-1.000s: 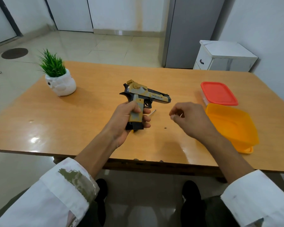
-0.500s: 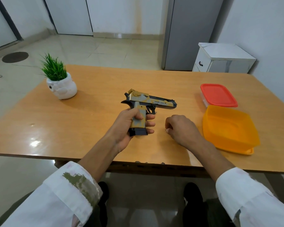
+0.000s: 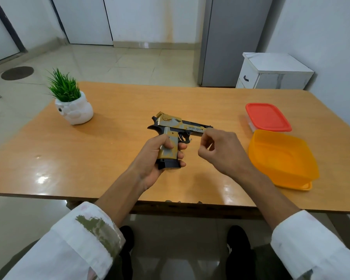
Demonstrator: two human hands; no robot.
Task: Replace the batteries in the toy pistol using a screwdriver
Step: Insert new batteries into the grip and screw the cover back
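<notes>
**A:** Where is the toy pistol (image 3: 176,125)?

**B:** Held just above the counter (image 3: 109,158), side face turned up, muzzle pointing to the right; the left grip (image 3: 160,156) is wrapped round its handle, thumb on the near face, fingers curled round the front, the black base toward the person.

**A:** Why hold it that way?

**B:** My guess is that it keeps the flat side under the eye so a screw or cover can be found; one hand steadies it, which leaves the other free to work.

**A:** And the right grip (image 3: 222,152)?

**B:** Just right of the pistol, by the trigger guard and under the barrel; fingers curled, thumb meeting forefinger like a pinch; whether anything small sits between them I cannot tell.

**A:** Any screwdriver?

**B:** None that I can make out.

**A:** What else is around?

**B:** An orange tub (image 3: 281,158) stands open to the pistol's right, probably for loose parts; a red-lidded box (image 3: 268,117) sits right of the pistol and farther back; a potted plant (image 3: 73,106) stands well off to its left.
</notes>
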